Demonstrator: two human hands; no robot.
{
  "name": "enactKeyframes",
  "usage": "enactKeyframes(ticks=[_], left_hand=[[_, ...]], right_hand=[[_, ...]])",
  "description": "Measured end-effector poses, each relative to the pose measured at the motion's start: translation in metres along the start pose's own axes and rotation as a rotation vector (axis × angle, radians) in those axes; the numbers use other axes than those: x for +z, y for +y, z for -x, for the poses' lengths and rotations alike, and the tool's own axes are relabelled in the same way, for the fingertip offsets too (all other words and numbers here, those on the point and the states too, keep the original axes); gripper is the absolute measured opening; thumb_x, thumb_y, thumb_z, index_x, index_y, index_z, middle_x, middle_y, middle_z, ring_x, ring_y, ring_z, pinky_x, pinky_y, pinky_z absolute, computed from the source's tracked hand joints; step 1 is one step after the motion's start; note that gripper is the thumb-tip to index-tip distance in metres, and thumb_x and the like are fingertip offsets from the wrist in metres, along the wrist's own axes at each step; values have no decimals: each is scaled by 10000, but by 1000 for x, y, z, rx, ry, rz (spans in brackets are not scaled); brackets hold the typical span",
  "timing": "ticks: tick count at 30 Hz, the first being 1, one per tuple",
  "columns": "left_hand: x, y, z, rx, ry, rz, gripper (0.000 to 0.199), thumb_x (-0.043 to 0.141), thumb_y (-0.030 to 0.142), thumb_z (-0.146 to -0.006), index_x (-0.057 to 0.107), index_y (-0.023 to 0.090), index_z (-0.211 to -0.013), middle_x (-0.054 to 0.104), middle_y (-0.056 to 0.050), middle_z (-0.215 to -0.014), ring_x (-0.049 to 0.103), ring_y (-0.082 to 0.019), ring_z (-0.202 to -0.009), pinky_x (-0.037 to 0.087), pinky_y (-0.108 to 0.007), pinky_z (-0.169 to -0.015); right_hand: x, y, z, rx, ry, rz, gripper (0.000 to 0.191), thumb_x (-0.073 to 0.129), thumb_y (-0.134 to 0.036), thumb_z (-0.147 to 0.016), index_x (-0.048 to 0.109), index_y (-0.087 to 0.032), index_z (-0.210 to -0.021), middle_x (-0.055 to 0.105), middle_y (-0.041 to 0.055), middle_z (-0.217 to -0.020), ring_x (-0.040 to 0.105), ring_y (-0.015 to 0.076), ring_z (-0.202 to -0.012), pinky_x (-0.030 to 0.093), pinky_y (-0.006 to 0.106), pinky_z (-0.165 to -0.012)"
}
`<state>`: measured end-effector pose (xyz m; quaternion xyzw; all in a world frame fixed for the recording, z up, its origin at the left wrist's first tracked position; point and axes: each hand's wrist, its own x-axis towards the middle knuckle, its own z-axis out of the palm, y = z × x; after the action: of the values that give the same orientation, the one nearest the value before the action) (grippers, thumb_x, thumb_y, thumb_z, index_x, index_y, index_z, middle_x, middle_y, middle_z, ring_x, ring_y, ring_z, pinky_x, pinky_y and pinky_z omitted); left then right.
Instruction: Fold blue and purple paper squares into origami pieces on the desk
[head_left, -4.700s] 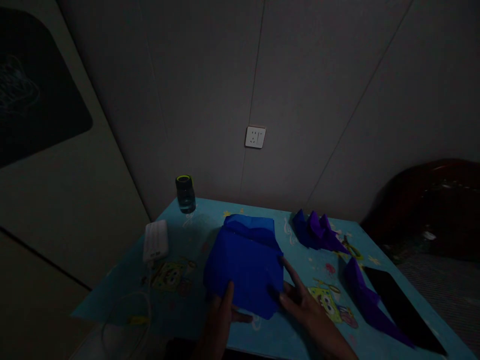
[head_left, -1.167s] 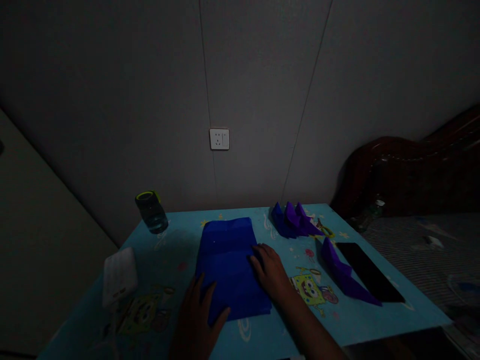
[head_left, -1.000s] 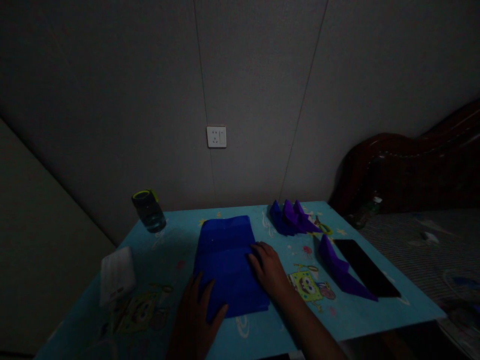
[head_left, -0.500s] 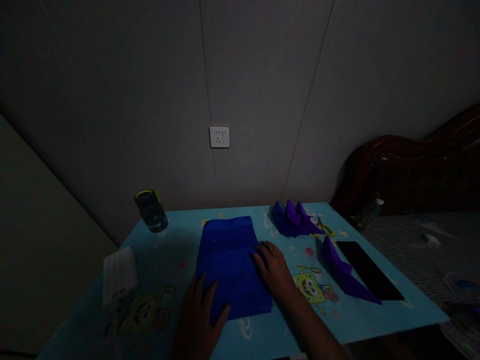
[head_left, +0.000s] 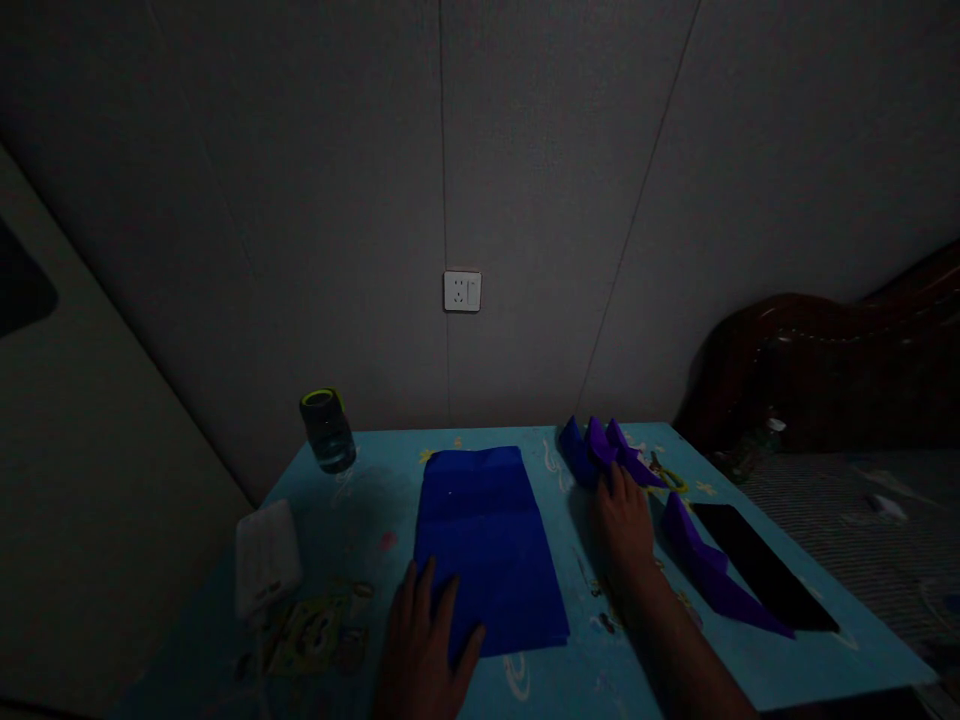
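A blue sheet of paper [head_left: 487, 550] with creases across it lies flat in the middle of the table. My left hand [head_left: 427, 640] rests with spread fingers on its lower left corner. Off to the right, my right hand [head_left: 624, 510] stretches forward, fingers out, its tips at the near side of a cluster of folded paper boats. In that cluster are a dark blue paper boat [head_left: 576, 456] and purple paper boats [head_left: 600, 445]. Whether the fingertips touch them is hard to tell in the dim light. Another purple paper boat [head_left: 712, 575] lies right of my right forearm.
Beside the single boat lies a flat black slab [head_left: 765, 568]. Yellow-handled scissors [head_left: 673, 480] sit behind it. A water bottle [head_left: 328, 432] stands at the back left, with a white power bank [head_left: 268, 558] and cable nearer. A wall with a socket [head_left: 462, 291] rises behind the table.
My right hand has left the blue paper and moved right and forward to the paper boats. My left hand stays on the paper. The view has shifted slightly.
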<state>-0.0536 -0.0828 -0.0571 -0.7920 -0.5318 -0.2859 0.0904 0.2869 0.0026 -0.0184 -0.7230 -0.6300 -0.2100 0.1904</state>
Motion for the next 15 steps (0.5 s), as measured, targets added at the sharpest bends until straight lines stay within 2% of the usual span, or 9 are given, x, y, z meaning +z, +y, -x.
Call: enactKeyframes(ticks=[8,15], left_hand=[[0,0,1,-20,-5,10,497,575,483,-859,582,244,-1294,443,-113,-1475,387,-365,-1361,440,-541,-1023],[-4,2,-1,-18,-25,-2,482,569,475,-868,586,239,-1288,450,-117,-1465,379,-363,-1370,453,-527,-1023]], right_hand=[[11,-3,-1,-9,-27,-35,281,523,-229,-862,652,-125,-1088,544,220,-1342,430,369,-1305,369,511,-1041],[14,-9,-9,-26,-41,-116,282,526,-256,-880,663,-138,-1096,549,217,-1341,457,370,-1276,366,502,-1030]])
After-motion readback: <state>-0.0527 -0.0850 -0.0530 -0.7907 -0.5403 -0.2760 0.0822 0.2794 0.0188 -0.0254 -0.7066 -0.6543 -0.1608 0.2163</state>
